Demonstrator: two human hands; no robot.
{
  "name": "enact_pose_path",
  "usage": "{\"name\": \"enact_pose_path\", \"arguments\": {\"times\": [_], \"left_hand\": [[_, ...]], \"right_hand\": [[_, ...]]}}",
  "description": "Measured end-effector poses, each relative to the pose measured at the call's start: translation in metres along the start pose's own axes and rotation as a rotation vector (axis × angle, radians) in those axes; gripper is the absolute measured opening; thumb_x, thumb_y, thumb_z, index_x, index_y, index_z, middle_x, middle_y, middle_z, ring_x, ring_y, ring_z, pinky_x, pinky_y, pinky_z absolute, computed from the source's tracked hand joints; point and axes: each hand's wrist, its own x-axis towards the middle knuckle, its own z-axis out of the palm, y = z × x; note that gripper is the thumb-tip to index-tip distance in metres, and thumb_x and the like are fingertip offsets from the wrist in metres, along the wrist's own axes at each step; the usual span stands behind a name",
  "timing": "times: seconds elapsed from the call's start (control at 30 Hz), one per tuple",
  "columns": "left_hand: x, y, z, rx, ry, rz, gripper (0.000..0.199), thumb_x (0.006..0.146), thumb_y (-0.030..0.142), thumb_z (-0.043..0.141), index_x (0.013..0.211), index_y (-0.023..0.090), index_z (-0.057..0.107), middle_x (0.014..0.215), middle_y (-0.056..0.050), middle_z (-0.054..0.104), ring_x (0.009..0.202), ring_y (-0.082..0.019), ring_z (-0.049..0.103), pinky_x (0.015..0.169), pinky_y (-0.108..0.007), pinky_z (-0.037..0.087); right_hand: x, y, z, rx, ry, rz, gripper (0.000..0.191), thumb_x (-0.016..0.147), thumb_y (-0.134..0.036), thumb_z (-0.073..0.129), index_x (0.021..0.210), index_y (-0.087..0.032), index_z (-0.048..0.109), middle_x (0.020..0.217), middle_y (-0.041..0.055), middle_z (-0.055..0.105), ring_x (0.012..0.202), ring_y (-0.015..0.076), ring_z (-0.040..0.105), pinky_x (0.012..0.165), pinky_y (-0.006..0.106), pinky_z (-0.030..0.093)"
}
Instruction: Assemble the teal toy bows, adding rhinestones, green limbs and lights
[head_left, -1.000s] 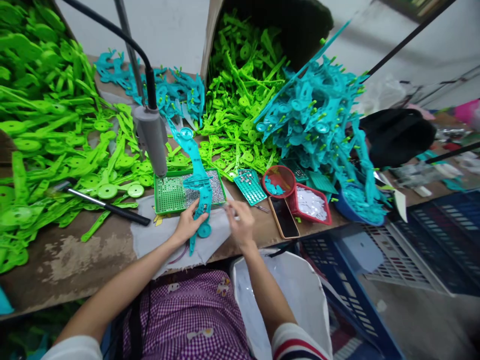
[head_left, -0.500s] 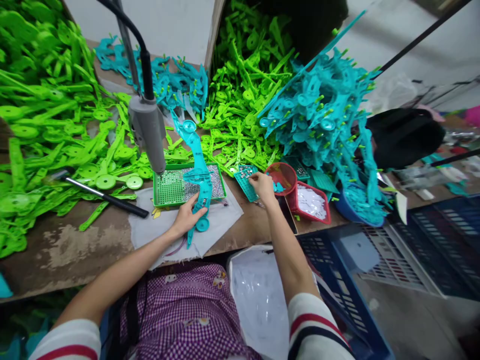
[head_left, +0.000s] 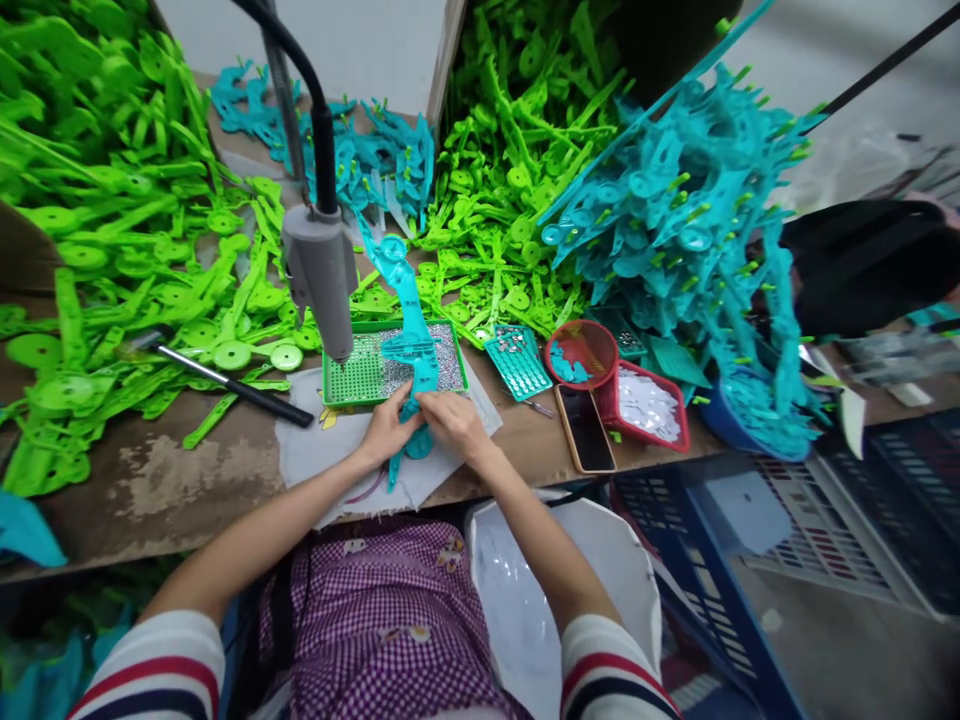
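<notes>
A long turquoise plastic part (head_left: 411, 310) lies across the green tray (head_left: 327, 385), which holds many small metal pieces. My left hand (head_left: 386, 430) grips its near end from the left. My right hand (head_left: 454, 422) is at the same end, fingers pinched together on the part's surface; whatever small piece they may hold is hidden. Under both hands spreads a pale cloth (head_left: 307, 470). Just left of the part hangs a grey electric screwdriver (head_left: 321, 275), its tip over the tray. To the right sits a small turquoise tray (head_left: 517, 362) with small metal pieces on it.
A hammer (head_left: 225, 380) lies on the left of the bench beside heaped green plastic parts (head_left: 112, 240). Rightward are a red round basket (head_left: 600, 340), a phone (head_left: 585, 430), a red basket (head_left: 682, 430) of white pieces and a tall turquoise pile (head_left: 675, 210).
My right hand has moved left from the small turquoise tray to the near end of the turquoise part. The left hand still grips the part. The camera view has shifted slightly.
</notes>
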Motion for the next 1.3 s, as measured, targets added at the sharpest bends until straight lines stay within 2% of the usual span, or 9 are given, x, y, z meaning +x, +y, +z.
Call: {"name": "enact_pose_path", "arguments": {"times": [0.13, 0.43, 0.6, 0.73, 0.83, 0.93, 1.1, 1.23, 1.3], "left_hand": [[-0.001, 0.003, 0.0, 0.01, 0.008, 0.007, 0.069, 0.075, 0.045, 0.071, 0.134, 0.014, 0.054, 0.133, -0.012, 0.062, 0.123, -0.027, 0.057, 0.107, -0.039, 0.043], [-0.003, 0.001, -0.001, 0.067, 0.041, 0.008, 0.066, 0.076, 0.038, 0.07, 0.135, 0.014, 0.053, 0.137, -0.013, 0.058, 0.127, -0.028, 0.055, 0.111, -0.041, 0.04], [-0.002, 0.001, -0.005, 0.043, 0.044, -0.01, 0.067, 0.074, 0.037, 0.07, 0.134, 0.011, 0.054, 0.139, -0.015, 0.056, 0.129, -0.029, 0.053, 0.111, -0.043, 0.04], [-0.009, 0.016, -0.007, -0.007, -0.075, 0.052, 0.071, 0.073, 0.043, 0.071, 0.134, 0.012, 0.053, 0.134, -0.014, 0.06, 0.123, -0.029, 0.058, 0.106, -0.043, 0.045], [-0.02, 0.03, -0.008, -0.006, -0.096, 0.069, 0.072, 0.073, 0.045, 0.071, 0.134, 0.013, 0.052, 0.131, -0.014, 0.063, 0.118, -0.029, 0.061, 0.101, -0.042, 0.049], [-0.034, 0.043, -0.006, -0.01, -0.06, 0.058, 0.069, 0.076, 0.043, 0.07, 0.135, 0.015, 0.049, 0.129, -0.012, 0.063, 0.115, -0.027, 0.061, 0.099, -0.039, 0.049], [-0.069, 0.059, 0.017, -0.08, -0.04, 0.029, 0.059, 0.081, 0.039, 0.069, 0.131, 0.018, 0.046, 0.113, -0.01, 0.066, 0.102, -0.023, 0.064, 0.093, -0.038, 0.052], [-0.101, 0.064, 0.05, 0.022, -0.009, 0.155, 0.047, 0.089, 0.036, 0.06, 0.131, 0.018, 0.047, 0.117, -0.014, 0.055, 0.113, -0.025, 0.055, 0.1, -0.043, 0.047], [-0.114, 0.067, 0.061, 0.141, -0.083, 0.246, 0.067, 0.087, 0.037, 0.063, 0.145, 0.02, 0.034, 0.124, -0.015, 0.048, 0.122, -0.029, 0.049, 0.106, -0.048, 0.043]], "right_hand": [[-0.008, -0.021, -0.002, -0.161, -0.049, 0.045, 0.038, 0.098, -0.017, 0.037, 0.127, -0.021, 0.061, 0.109, 0.0117, 0.074, 0.099, 0.0192, 0.068, 0.088, 0.036, 0.053], [-0.023, -0.084, 0.027, -0.379, -0.057, 0.403, 0.067, 0.093, -0.007, 0.035, 0.155, -0.021, 0.017, 0.15, 0.0159, 0.043, 0.14, 0.0282, 0.042, 0.107, 0.051, 0.033], [-0.035, -0.07, 0.011, -0.281, -0.009, 0.368, 0.063, 0.093, -0.011, 0.034, 0.153, -0.028, 0.025, 0.148, 0.0118, 0.048, 0.14, 0.0229, 0.042, 0.108, 0.045, 0.031], [-0.042, -0.044, -0.012, -0.253, 0.258, 0.67, 0.057, 0.091, -0.034, 0.049, 0.146, -0.023, 0.039, 0.146, 0.0177, 0.049, 0.137, 0.0298, 0.043, 0.105, 0.052, 0.033], [-0.036, -0.034, -0.024, -0.123, 0.275, 0.743, 0.034, 0.086, -0.039, 0.058, 0.116, -0.024, 0.064, 0.141, 0.0153, 0.054, 0.139, 0.033, 0.04, 0.104, 0.058, 0.032], [-0.037, -0.044, -0.037, 0.182, 0.295, 0.693, 0.015, 0.086, -0.034, 0.056, 0.083, -0.022, 0.065, 0.12, 0.0122, 0.068, 0.126, 0.0294, 0.054, 0.102, 0.053, 0.038], [-0.05, -0.092, -0.049, 0.759, 0.451, 0.734, 0.027, 0.084, -0.047, 0.058, 0.078, -0.023, 0.046, 0.093, 0.0085, 0.07, 0.082, 0.0202, 0.067, 0.074, 0.036, 0.055], [-0.054, -0.122, -0.058, 0.668, 0.478, 0.824, 0.042, 0.076, -0.052, 0.069, 0.07, -0.025, 0.036, 0.064, -0.0046, 0.049, 0.057, 0.0114, 0.05, 0.053, 0.024, 0.046], [-0.065, -0.129, -0.079, 0.57, 0.432, 0.856, 0.041, 0.08, -0.05, 0.066, 0.066, -0.025, 0.035, 0.058, -0.0063, 0.041, 0.051, 0.0108, 0.043, 0.047, 0.023, 0.041]]}}
